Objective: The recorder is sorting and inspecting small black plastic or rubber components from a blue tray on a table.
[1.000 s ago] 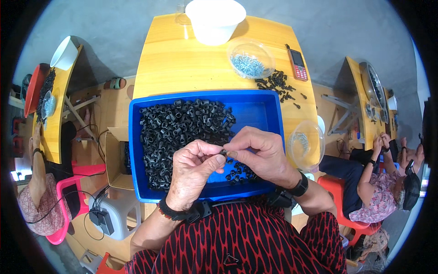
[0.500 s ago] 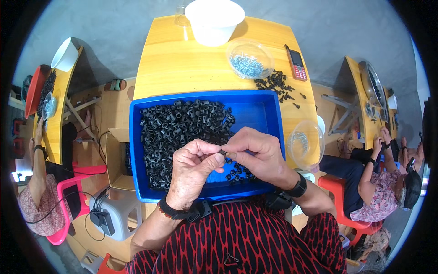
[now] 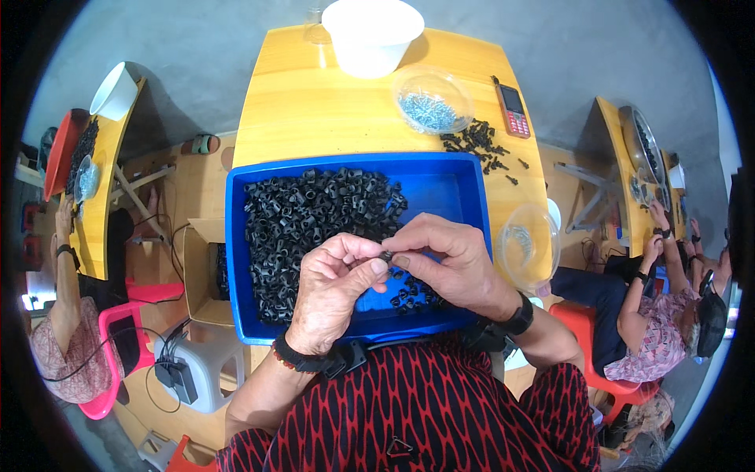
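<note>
My left hand [image 3: 334, 287] and my right hand [image 3: 448, 263] meet over the front of a blue tray [image 3: 440, 177]. Between their fingertips is one small black plastic part [image 3: 385, 256], pinched from both sides and mostly covered by the fingers. A large heap of black plastic clips [image 3: 299, 212] fills the tray's left and middle. Under my right hand lies a smaller group of black pieces [image 3: 413, 297] at the tray's front.
Beyond the tray on the yellow table [image 3: 314, 118] stand a white bucket [image 3: 370, 39] and a clear bowl of silvery screws [image 3: 429, 110]. Dark small parts [image 3: 478, 143] lie near a red phone [image 3: 513, 110]. Another clear bowl [image 3: 525, 248] sits right of the tray. Co-workers sit at both sides.
My fingers have shifted slightly around the small black part, the right thumb now showing more of its nail. The co-worker's hands at the right have moved.
</note>
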Demonstrator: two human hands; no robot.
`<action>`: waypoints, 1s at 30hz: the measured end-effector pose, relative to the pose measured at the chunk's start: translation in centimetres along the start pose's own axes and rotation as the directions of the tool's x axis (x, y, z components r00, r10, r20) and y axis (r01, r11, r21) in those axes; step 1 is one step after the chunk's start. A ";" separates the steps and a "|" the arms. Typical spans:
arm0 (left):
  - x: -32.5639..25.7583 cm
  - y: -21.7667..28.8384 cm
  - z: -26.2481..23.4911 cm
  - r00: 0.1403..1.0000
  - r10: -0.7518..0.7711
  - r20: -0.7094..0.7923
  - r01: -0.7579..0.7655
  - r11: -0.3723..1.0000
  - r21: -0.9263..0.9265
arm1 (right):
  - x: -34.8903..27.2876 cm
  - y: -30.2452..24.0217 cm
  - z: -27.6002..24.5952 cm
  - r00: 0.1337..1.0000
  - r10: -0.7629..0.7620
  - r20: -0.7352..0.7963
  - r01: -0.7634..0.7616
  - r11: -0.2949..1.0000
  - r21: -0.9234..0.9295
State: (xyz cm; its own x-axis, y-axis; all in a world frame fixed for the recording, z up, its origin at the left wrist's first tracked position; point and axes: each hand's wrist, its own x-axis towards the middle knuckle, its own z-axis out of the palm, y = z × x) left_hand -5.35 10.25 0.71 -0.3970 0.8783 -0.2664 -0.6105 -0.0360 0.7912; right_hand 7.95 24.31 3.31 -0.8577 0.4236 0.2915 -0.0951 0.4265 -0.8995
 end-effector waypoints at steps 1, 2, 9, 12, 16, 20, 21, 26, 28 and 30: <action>0.0 0.0 0.0 1.000 0.000 -0.001 0.000 1.000 0.000 | -0.2 -0.2 0.3 0.994 0.102 -0.034 -0.100 0.994 0.051; 0.0 0.0 0.0 1.000 -0.008 -0.002 0.008 1.000 0.012 | -0.4 -0.3 0.4 0.977 0.205 -0.064 -0.198 0.975 0.104; -0.1 0.0 0.0 1.000 -0.021 -0.008 0.021 1.000 0.009 | -0.4 0.1 0.2 0.986 0.162 -0.021 -0.161 0.985 0.061; -0.1 0.1 0.1 1.000 -0.016 -0.007 0.016 1.000 0.022 | -0.1 0.2 0.1 0.999 0.019 -0.034 -0.019 1.000 -0.008; -0.1 0.1 0.0 0.999 -0.022 -0.023 0.023 0.999 0.034 | 0.0 0.0 0.2 1.000 -0.016 -0.026 0.015 0.999 -0.041; -0.1 -0.2 -0.3 1.000 0.010 -0.006 -0.010 1.000 0.003 | -0.2 0.1 0.5 0.997 0.069 -0.015 -0.068 0.995 0.078; -0.1 -0.2 -0.4 1.000 0.012 0.002 -0.012 1.000 -0.004 | -0.1 0.1 0.5 0.998 0.068 -0.015 -0.067 0.995 0.080; -0.1 0.2 0.1 1.000 -0.004 0.010 0.004 1.000 -0.028 | -0.1 0.5 0.1 0.983 0.180 0.023 -0.180 0.950 0.255; -0.1 0.2 0.1 1.000 -0.015 0.015 0.015 1.000 -0.022 | -0.2 0.8 -0.1 0.980 0.196 0.024 -0.195 0.933 0.303; -0.1 0.2 0.1 1.000 -0.017 0.015 0.017 1.000 0.010 | -0.3 0.9 -0.3 0.976 0.215 0.027 -0.210 0.912 0.352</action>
State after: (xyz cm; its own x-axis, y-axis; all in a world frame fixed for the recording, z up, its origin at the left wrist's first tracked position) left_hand -5.34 10.20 0.96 -0.3758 0.8860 -0.2716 -0.6103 -0.0161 0.7920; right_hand 8.23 24.78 2.52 -0.8712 0.4839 0.0827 -0.0841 0.0188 -0.9963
